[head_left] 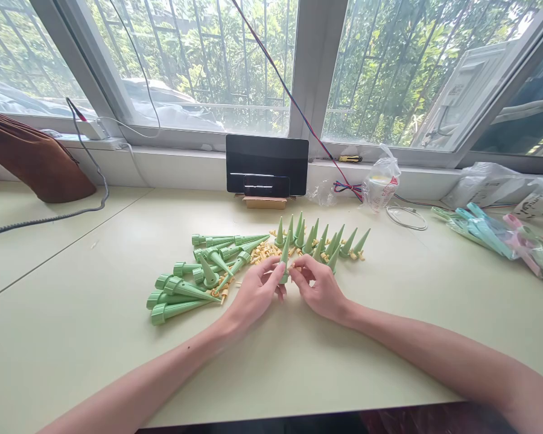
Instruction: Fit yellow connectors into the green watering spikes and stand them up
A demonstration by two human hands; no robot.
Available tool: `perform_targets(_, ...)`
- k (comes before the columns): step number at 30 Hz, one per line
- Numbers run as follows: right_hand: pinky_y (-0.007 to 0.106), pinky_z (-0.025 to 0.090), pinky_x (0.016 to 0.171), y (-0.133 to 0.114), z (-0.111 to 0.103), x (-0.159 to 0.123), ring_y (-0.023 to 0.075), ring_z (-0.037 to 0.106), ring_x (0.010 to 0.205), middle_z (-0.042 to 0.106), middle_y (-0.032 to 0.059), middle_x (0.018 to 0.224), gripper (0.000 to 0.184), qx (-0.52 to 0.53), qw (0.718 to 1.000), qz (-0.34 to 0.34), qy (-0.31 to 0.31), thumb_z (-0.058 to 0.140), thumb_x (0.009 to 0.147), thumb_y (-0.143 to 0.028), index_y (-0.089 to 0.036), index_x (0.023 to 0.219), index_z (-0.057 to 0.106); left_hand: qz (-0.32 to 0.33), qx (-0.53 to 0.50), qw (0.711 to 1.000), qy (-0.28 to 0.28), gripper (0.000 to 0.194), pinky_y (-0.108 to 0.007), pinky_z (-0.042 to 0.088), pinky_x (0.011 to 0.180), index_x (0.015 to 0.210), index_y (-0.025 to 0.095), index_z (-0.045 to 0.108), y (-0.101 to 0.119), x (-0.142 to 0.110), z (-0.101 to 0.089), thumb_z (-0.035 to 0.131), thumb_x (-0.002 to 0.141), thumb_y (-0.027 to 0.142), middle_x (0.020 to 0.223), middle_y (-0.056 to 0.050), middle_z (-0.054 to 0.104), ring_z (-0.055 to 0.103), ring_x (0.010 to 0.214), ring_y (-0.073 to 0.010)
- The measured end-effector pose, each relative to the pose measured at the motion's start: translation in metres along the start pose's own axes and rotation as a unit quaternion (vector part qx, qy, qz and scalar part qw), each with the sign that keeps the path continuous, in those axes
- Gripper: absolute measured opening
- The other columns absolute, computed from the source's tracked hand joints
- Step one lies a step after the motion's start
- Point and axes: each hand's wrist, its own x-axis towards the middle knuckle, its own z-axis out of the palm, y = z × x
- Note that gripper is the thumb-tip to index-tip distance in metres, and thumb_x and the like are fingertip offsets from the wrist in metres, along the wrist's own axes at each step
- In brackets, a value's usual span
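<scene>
The left hand [259, 286] holds a green cone [285, 256], point up, over the middle of the counter [298, 361]. The right hand [319, 284] pinches a tiny yellow piece [293, 265] beside it. More green cones [185, 287] lie toward the left edge.

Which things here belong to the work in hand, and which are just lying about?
In hand or grouped with it:
- green cone, in left hand
- right hand, apparently pinching a yellow piece
- other green cones
- yellow pile

Apparently just lying about:
- tablet
- phone
- brown bag
- cutter
- bagged straps
</scene>
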Motion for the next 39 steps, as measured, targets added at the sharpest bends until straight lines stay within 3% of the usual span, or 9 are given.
perform_targets(6,0.023,0.043,0.046,-0.001,-0.001,0.002,0.0102,0.053,0.048,0.061,0.0002,0.074,0.023,0.058,0.997,0.045,-0.005,0.050,0.098,-0.041,-0.020,0.089,0.055,0.042,0.071,0.996,0.024,0.036,-0.030,0.058,0.065,0.117,0.019,0.062,-0.002,0.000,-0.002,0.063,0.088,0.039,0.095,-0.006,0.068,0.065,0.075,-0.0167)
perform_targets(11,0.024,0.043,0.048,-0.003,-0.002,0.003,0.0111,0.054,0.049,0.062,0.0006,0.073,0.029,0.056,0.996,0.063,-0.006,0.049,0.098,-0.045,-0.020,0.085,0.056,0.056,0.087,0.994,0.043,0.034,-0.033,0.059,0.068,0.117,0.018,0.062,-0.002,-0.001,-0.002,0.062,0.088,0.037,0.094,-0.006,0.070,0.068,0.080,-0.0196)
perform_targets(18,0.025,0.035,0.049,0.001,-0.002,0.004,0.0119,0.042,0.052,0.047,-0.0019,0.060,0.040,0.009,0.999,0.040,-0.007,0.044,0.099,-0.044,-0.021,0.067,0.043,0.062,0.086,0.993,0.044,0.031,-0.033,0.058,0.065,0.110,0.018,0.064,-0.001,-0.001,-0.001,0.064,0.086,0.038,0.086,-0.004,0.070,0.068,0.073,-0.0186)
perform_targets(25,0.025,0.032,0.047,0.006,-0.003,0.003,0.0115,0.037,0.051,0.040,-0.0032,0.057,0.041,0.040,0.998,0.043,-0.025,0.043,0.100,-0.046,-0.021,0.067,0.042,0.070,0.062,0.995,0.026,0.029,-0.034,0.059,0.070,0.110,0.018,0.060,-0.012,0.000,-0.003,0.066,0.086,0.033,0.088,-0.004,0.068,0.067,0.072,-0.0169)
perform_targets(29,0.025,0.032,0.045,0.008,-0.003,0.002,0.0106,0.036,0.048,0.040,-0.0040,0.056,0.043,0.076,0.995,0.049,-0.042,0.040,0.100,-0.050,-0.021,0.069,0.041,0.136,0.120,0.983,0.030,0.021,-0.033,0.059,0.071,0.108,0.020,0.063,-0.016,0.001,-0.004,0.063,0.088,0.028,0.101,-0.006,0.066,0.066,0.074,-0.0154)
perform_targets(34,0.025,0.034,0.045,0.011,-0.002,0.002,0.0101,0.039,0.047,0.038,-0.0049,0.057,0.043,0.129,0.990,0.039,-0.051,0.040,0.101,-0.050,-0.021,0.069,0.040,0.261,0.228,0.938,0.027,0.019,-0.034,0.056,0.083,0.108,0.023,0.067,-0.019,0.003,-0.008,0.057,0.092,0.021,0.107,-0.008,0.067,0.065,0.096,-0.0195)
perform_targets(39,0.024,0.031,0.044,0.011,-0.003,0.003,0.0092,0.037,0.044,0.034,-0.0065,0.054,0.042,0.160,0.984,0.046,-0.059,0.041,0.102,-0.045,-0.021,0.067,0.039,0.271,0.255,0.928,0.028,0.020,-0.031,0.056,0.079,0.109,0.022,0.068,-0.018,0.004,-0.010,0.061,0.091,0.021,0.103,-0.008,0.069,0.066,0.091,-0.0183)
